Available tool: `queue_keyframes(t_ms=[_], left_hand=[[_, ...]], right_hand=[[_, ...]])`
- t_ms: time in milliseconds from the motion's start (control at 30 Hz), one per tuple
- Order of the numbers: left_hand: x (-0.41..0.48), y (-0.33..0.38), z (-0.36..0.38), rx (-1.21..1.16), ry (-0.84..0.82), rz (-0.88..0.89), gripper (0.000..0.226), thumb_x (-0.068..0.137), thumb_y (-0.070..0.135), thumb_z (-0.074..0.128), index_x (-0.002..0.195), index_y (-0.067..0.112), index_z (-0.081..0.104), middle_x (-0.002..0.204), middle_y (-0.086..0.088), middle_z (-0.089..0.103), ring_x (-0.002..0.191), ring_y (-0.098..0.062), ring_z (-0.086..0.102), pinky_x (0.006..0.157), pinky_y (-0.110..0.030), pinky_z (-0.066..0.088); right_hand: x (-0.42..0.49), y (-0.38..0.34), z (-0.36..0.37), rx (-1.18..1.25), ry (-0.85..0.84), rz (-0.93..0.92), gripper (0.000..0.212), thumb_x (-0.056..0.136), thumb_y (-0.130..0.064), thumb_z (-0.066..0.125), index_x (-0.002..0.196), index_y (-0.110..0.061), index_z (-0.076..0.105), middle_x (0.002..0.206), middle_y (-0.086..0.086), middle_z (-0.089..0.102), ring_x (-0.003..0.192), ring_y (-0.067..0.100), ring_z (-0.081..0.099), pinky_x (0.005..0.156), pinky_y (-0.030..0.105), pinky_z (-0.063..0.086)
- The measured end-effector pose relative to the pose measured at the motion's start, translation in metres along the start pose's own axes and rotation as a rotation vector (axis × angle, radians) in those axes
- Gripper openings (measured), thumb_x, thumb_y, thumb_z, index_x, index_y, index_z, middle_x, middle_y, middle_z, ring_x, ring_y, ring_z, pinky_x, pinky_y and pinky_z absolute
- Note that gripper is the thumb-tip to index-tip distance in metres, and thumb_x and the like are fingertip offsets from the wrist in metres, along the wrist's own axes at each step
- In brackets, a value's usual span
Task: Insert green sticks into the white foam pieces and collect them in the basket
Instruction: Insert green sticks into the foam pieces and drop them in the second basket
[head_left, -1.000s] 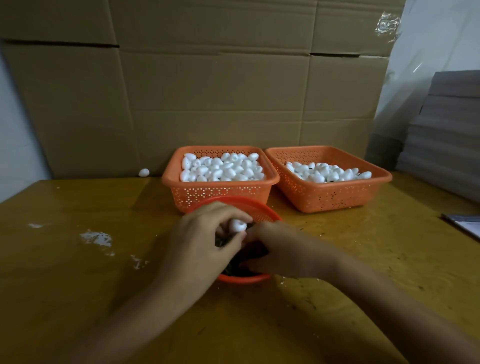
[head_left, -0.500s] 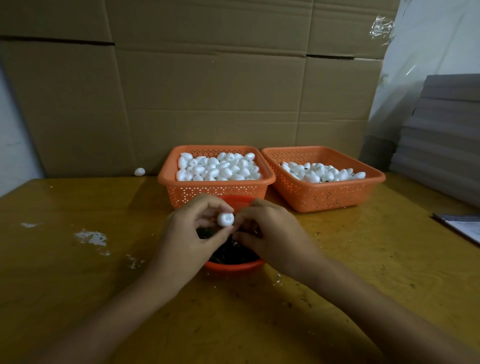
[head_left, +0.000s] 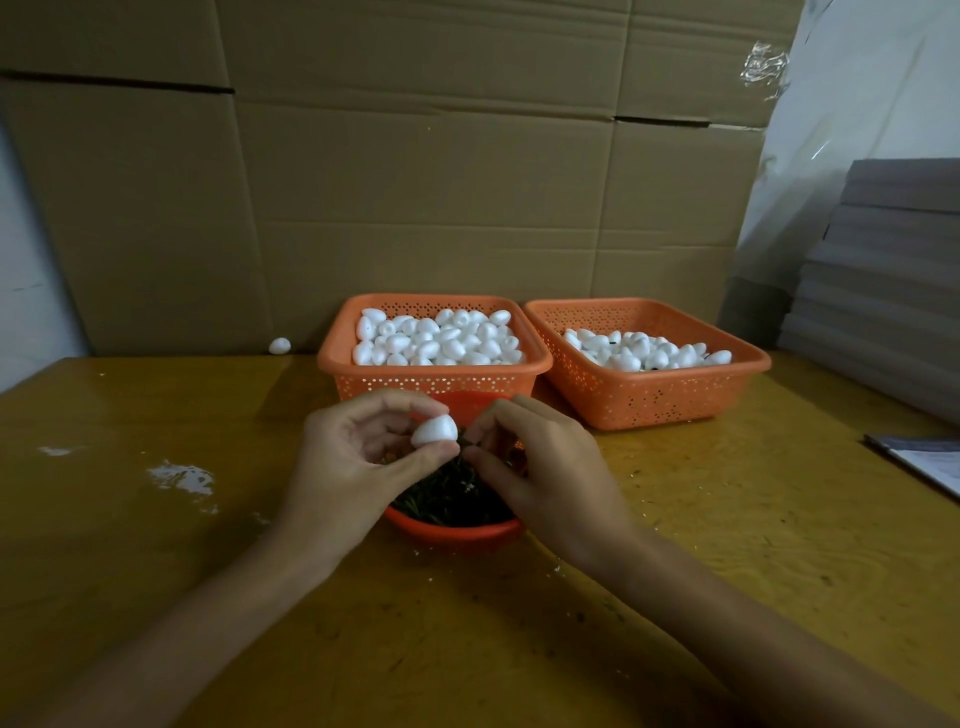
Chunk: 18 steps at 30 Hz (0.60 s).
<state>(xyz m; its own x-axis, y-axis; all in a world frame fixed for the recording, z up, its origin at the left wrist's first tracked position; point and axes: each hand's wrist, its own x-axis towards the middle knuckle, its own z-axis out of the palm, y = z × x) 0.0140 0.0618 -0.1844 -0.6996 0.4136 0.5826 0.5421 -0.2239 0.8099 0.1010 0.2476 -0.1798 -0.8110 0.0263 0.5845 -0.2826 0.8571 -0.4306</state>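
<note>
Insertion is in hand: our left hand (head_left: 353, 467) pinches a foam piece (head_left: 434, 430), our right hand (head_left: 545, 467) pinches a green stick (head_left: 464, 440) at its end; next we push straight in.

— From where is the scene viewed?
— From head height; the camera is worn and is pointed forward and down over the table (head_left: 727, 545).
— How near is it set?
— Closely: the left hand (head_left: 353, 467) and right hand (head_left: 545, 467) are centred, and the view is closed behind by cardboard (head_left: 415, 208).
</note>
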Motion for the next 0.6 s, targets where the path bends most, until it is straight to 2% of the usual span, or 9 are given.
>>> queue_keyframes(t_ms=[133, 267, 367, 500, 600], left_hand=[[-0.0036, 0.0025, 0.0028, -0.001, -0.010, -0.015, 0.020, 0.083, 0.030, 0.081, 0.103, 0.032, 0.081, 0.104, 0.003, 0.080, 0.096, -0.012, 0.076, 0.075, -0.017, 0.057], [-0.0052, 0.0032, 0.0045, 0.025, -0.031, -0.007, 0.013, 0.095, 0.035, 0.077, 0.107, 0.033, 0.081, 0.101, -0.002, 0.077, 0.084, -0.010, 0.072, 0.067, -0.019, 0.055], [-0.0033, 0.0034, 0.0024, -0.032, -0.021, -0.034, 0.020, 0.089, 0.031, 0.083, 0.109, 0.033, 0.081, 0.107, -0.006, 0.072, 0.089, -0.017, 0.075, 0.073, -0.022, 0.059], [-0.0018, 0.0001, -0.0004, -0.106, -0.019, -0.092, 0.047, 0.078, 0.014, 0.083, 0.121, 0.033, 0.075, 0.107, -0.002, 0.072, 0.105, -0.026, 0.077, 0.090, -0.030, 0.062], [-0.0008, 0.0001, -0.0026, -0.141, 0.007, -0.103, 0.046, 0.072, 0.012, 0.085, 0.112, 0.032, 0.077, 0.106, -0.005, 0.075, 0.105, -0.024, 0.077, 0.086, -0.024, 0.060]], right_hand=[[-0.0002, -0.0004, -0.0010, 0.009, 0.007, -0.010, 0.010, 0.096, -0.021, 0.073, 0.100, -0.026, 0.066, 0.095, -0.015, 0.060, 0.088, 0.007, 0.060, 0.071, 0.020, 0.049], [-0.0006, -0.0013, -0.0014, 0.033, 0.024, -0.026, 0.009, 0.098, -0.020, 0.071, 0.102, -0.023, 0.064, 0.096, -0.012, 0.061, 0.089, 0.009, 0.061, 0.073, 0.028, 0.051], [-0.0016, -0.0013, -0.0010, 0.039, 0.032, -0.028, 0.008, 0.099, -0.020, 0.069, 0.103, -0.023, 0.063, 0.096, -0.012, 0.061, 0.089, 0.008, 0.060, 0.073, 0.030, 0.050], [-0.0016, -0.0005, -0.0007, 0.036, 0.040, -0.022, 0.008, 0.099, -0.020, 0.070, 0.102, -0.023, 0.063, 0.096, -0.013, 0.061, 0.088, 0.008, 0.059, 0.071, 0.027, 0.049], [-0.0018, 0.0000, -0.0002, 0.039, 0.047, -0.028, 0.009, 0.098, -0.020, 0.071, 0.102, -0.022, 0.063, 0.096, -0.012, 0.062, 0.088, 0.009, 0.059, 0.072, 0.031, 0.051]])
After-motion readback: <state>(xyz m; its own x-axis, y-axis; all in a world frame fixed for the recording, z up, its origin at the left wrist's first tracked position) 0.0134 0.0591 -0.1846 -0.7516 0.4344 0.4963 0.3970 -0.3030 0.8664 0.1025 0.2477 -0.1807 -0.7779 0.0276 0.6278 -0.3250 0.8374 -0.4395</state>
